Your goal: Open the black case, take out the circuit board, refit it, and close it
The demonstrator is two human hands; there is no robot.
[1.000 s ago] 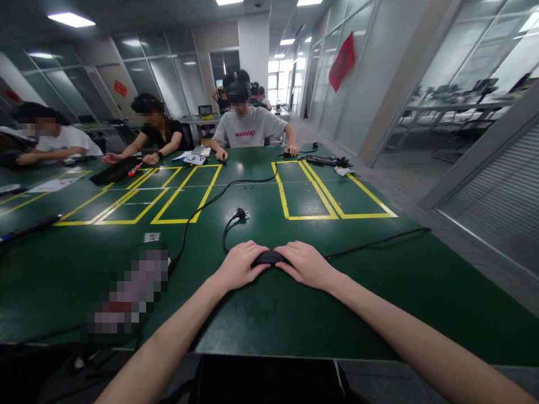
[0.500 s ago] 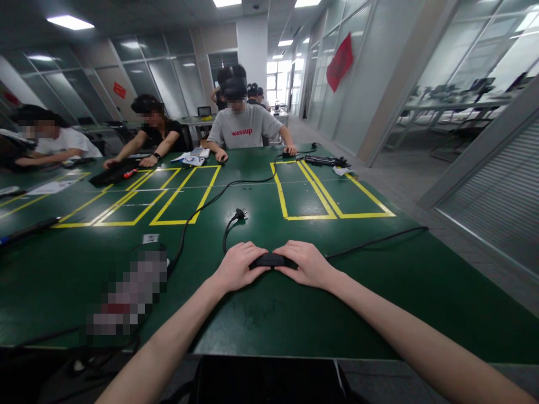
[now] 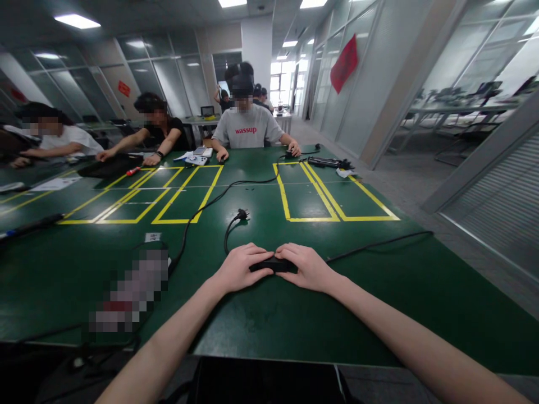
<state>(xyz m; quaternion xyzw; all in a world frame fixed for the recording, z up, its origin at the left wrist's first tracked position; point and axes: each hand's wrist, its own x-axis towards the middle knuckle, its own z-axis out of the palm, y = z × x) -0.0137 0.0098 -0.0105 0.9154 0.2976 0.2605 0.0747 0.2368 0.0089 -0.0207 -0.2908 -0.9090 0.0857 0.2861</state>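
Observation:
Both hands hold a slim black power adapter [image 3: 274,264] at the near middle of the green table. My left hand [image 3: 242,267] grips its left end between thumb and fingers. My right hand [image 3: 305,267] closes round the right end, fingertips nearly meeting those of the left. Beyond my left hand a black cord curves up to a plug [image 3: 241,214] with its prongs showing. From behind my right hand another black cord [image 3: 379,245] runs out to the right. The fingers hide the adapter's ends and where the cords join it.
A blurred-out long object [image 3: 130,292] lies to my left, with a black cable [image 3: 214,197] running off across the table. Yellow tape outlines [image 3: 314,219] mark the surface. Across from me a co-worker [image 3: 244,123] handles small black items. Another person [image 3: 158,129] works with a black case [image 3: 107,164].
My right hand's fingers have slid leftward over the adapter, closer to my left hand, and the adapter looks slightly turned. The co-worker at left has shifted the black case.

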